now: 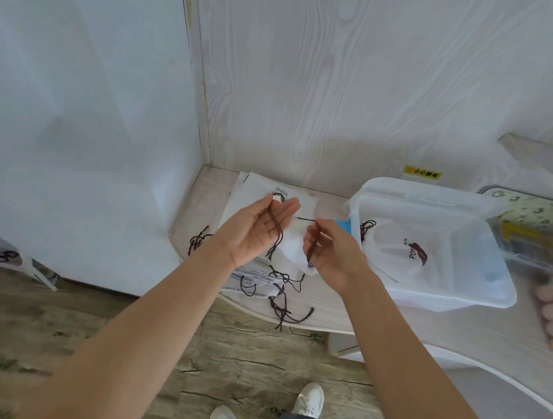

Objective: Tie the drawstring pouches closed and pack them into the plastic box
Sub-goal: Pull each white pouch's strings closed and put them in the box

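Both hands hold one white drawstring pouch [292,250] above a stack of flat white pouches [263,190] on the counter. My left hand [255,231] pinches the pouch's gathered neck, and a dark cord hangs across its palm. My right hand [330,250] grips the other dark cord [305,219], whose end sticks out to the left. To the right stands the clear plastic box [444,297], open on top, with one tied white pouch [398,249] lying inside. Loose dark cords [283,299] trail from the stack toward the counter's front edge.
A wood-grain wall rises behind the counter, with a white panel on the left. Another clear container [541,232] with a patterned lid sits at the far right, next to a tray of pale round items [552,320]. Wooden floor and my white shoes show below.
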